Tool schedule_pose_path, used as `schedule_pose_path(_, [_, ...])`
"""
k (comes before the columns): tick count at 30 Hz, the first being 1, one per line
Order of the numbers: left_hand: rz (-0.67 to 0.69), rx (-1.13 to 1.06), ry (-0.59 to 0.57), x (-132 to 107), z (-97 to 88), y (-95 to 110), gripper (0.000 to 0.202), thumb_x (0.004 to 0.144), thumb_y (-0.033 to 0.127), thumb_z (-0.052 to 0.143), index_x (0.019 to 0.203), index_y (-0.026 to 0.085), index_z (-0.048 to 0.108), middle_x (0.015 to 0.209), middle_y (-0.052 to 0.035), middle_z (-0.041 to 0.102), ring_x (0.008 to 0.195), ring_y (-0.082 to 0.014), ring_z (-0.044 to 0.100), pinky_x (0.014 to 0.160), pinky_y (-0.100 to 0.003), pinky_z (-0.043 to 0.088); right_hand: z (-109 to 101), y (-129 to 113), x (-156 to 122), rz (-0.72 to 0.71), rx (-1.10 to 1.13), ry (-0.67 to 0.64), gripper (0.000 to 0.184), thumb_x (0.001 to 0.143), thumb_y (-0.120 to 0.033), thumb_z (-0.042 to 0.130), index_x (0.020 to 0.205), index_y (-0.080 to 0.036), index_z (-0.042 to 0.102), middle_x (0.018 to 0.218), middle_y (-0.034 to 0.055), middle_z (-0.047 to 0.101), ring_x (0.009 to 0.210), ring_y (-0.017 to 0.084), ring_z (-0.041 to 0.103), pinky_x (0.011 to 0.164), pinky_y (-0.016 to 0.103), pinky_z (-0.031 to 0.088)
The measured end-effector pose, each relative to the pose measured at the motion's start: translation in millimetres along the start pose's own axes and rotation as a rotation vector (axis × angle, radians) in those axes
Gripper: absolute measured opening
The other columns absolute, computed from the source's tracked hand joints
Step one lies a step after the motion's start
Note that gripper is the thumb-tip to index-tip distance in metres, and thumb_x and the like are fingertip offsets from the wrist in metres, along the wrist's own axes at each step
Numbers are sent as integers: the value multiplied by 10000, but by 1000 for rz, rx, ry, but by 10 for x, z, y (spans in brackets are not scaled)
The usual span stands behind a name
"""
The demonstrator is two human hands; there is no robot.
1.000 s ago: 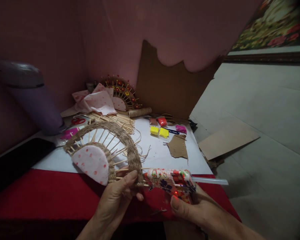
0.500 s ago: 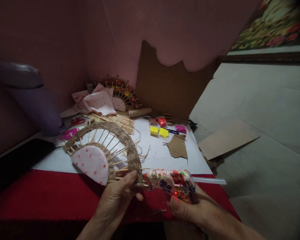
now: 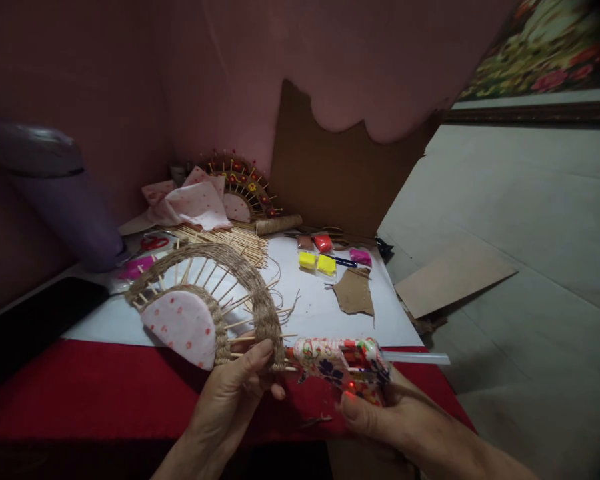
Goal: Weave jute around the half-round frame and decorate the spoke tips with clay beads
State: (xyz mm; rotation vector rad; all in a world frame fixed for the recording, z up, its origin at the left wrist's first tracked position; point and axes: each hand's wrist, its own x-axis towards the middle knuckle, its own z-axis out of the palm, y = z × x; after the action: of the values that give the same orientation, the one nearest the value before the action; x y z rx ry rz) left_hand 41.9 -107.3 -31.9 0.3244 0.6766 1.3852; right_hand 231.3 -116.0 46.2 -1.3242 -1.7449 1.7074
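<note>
Pinched between the thumb and fingers of my left hand (image 3: pixel 243 383) is the lower right end of a half-round fan (image 3: pixel 266 313), made of thin sticks with woven jute twine bands. A half-circle of pink spotted cloth (image 3: pixel 180 327) covers its centre. My right hand (image 3: pixel 385 413) grips a glue gun (image 3: pixel 340 363) wrapped in flowered material, with a small red light glowing on it. The gun's nozzle points left and meets the outer twine band, or lies very close to it. A clear glue stick (image 3: pixel 417 358) juts from its rear.
Packets of yellow clay (image 3: pixel 326 265) and other colours, a cardboard scrap (image 3: pixel 355 291) and loose sticks (image 3: pixel 240 245) lie on white paper. Behind are a twine roll (image 3: pixel 279 224), a decorated fan (image 3: pixel 253 187) and a large cardboard sheet (image 3: pixel 330 173). A purple bottle (image 3: pixel 65 207) stands left.
The view has shifted very slightly. Both hands keep their holds, and the glue gun stays at the fan's outer band.
</note>
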Motion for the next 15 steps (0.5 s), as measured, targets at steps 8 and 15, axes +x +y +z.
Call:
schedule_pose_path(8, [16,-10,-14,3,-23,-15,156,608,145,772,727,153,670,592,17,649,542,-172,650,357,-214,506,9,60,5,67,25,39,512,772,-525,585,1207,-258,555,815,52,603,662,162,519,503,232,437])
schedule_pose_path(15, [8,-3,-20,-12,-11,-3,135,610,143,770,707,145,676,580,10,656,516,-158,637,358,-211,505,-1,11,2,165,57,42,563,724,-591,601,1154,-233,554,685,-15,502,498,70,374,415,174,316])
